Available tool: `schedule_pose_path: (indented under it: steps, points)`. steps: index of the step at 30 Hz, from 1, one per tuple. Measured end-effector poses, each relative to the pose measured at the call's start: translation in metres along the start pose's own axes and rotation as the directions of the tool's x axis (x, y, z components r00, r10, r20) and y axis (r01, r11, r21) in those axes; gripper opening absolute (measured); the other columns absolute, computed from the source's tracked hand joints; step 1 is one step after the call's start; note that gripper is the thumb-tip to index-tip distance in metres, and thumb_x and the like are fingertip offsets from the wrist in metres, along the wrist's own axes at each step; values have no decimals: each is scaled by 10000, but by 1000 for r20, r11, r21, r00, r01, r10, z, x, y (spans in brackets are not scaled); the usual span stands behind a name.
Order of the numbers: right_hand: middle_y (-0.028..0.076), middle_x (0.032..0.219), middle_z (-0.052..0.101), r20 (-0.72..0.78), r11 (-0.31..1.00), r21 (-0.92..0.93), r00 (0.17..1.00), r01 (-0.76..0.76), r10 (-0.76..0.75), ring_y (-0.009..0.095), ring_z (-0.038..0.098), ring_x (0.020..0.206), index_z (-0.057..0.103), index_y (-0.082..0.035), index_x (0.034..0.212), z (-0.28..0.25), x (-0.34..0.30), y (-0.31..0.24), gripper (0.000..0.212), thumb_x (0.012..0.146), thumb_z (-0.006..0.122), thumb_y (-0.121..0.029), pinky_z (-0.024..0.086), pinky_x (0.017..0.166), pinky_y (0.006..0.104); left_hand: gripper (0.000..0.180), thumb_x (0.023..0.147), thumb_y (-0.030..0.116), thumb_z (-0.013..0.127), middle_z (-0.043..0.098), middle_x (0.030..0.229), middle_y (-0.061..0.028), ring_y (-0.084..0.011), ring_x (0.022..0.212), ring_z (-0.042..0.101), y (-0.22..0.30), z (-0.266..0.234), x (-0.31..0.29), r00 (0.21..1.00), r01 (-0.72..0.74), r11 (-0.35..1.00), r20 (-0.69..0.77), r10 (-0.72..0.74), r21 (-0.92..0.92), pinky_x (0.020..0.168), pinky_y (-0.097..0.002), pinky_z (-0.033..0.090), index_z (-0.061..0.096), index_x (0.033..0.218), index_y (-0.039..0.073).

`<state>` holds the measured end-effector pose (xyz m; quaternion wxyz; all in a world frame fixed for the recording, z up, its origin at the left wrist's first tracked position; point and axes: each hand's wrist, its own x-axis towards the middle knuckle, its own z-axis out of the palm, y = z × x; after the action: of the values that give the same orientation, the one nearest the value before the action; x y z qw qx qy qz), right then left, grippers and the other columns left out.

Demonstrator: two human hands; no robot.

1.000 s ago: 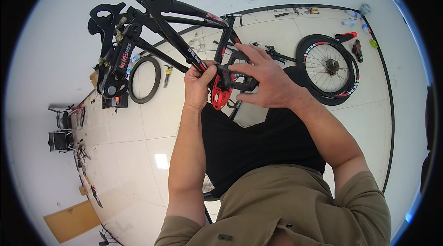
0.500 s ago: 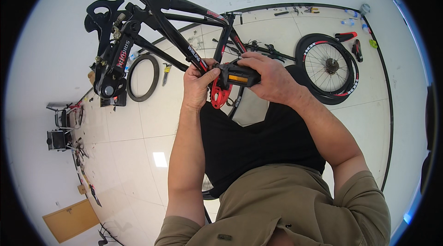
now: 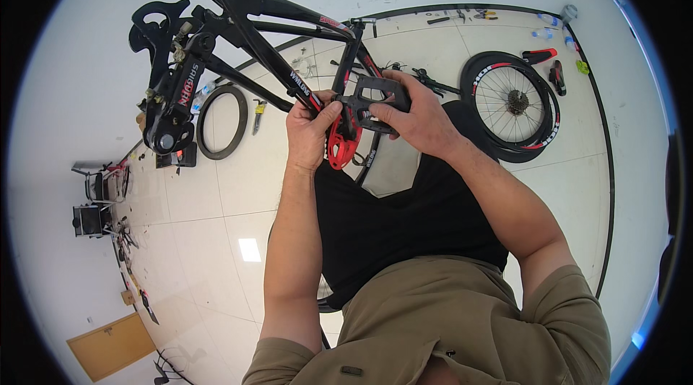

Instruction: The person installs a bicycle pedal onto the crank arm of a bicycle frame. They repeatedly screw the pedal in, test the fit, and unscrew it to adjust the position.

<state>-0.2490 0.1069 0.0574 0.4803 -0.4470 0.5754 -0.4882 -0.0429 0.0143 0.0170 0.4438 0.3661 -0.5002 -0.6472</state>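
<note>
A black flat pedal (image 3: 362,109) stands at the end of the crank, with its open cage turned toward me. My right hand (image 3: 428,121) is closed on the pedal's outer side, thumb on the near face and fingers behind. At the pedal's inner end, my left hand (image 3: 309,136) pinches the crank end between thumb and fingers; the joint there is partly covered. Just below hangs a red chainring (image 3: 342,151). The black bicycle frame (image 3: 258,35) with its front fork (image 3: 189,80) reaches away to the upper left.
On the tiled floor lie a bare tyre (image 3: 204,125) and a yellow-handled tool (image 3: 258,116) at left. A spoked wheel (image 3: 492,100) with a cassette lies at right, near a red-and-black saddle (image 3: 539,55). Hand tools (image 3: 486,15) and bottles (image 3: 543,35) line the far wall.
The pedal has turned about its axle, from its edge with the orange reflector to its open face. My right thumb has come round to the near side; my left hand stays put.
</note>
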Motion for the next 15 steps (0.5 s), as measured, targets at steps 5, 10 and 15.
schedule_pose_path:
  steps: [5,10,15]
  points:
    - [168,1001,680,-120,936,-160,935,313,-333,173,681,744,445,68,1397,-4,8,17,655,881,739,-207,553,727,305,150,896,0,741,696,934,-64,-125,815,661,4,12,0,998,-25,1000,-53,26,13,765,-257,566,677,1027,-36]
    - [124,904,693,-30,990,48,991,135,-134,152,682,742,511,61,1298,-4,9,17,482,918,682,-182,554,638,287,150,902,6,734,709,899,-76,-129,781,668,7,15,-1,997,9,998,-71,-5,59,751,-261,570,687,1034,-48]
    - [88,869,685,-28,976,219,999,-9,15,127,685,731,547,42,1214,3,3,9,358,943,646,-171,537,511,257,172,902,5,729,725,901,-86,-139,771,682,12,12,4,993,102,986,-78,-92,128,736,-272,579,692,1061,-48]
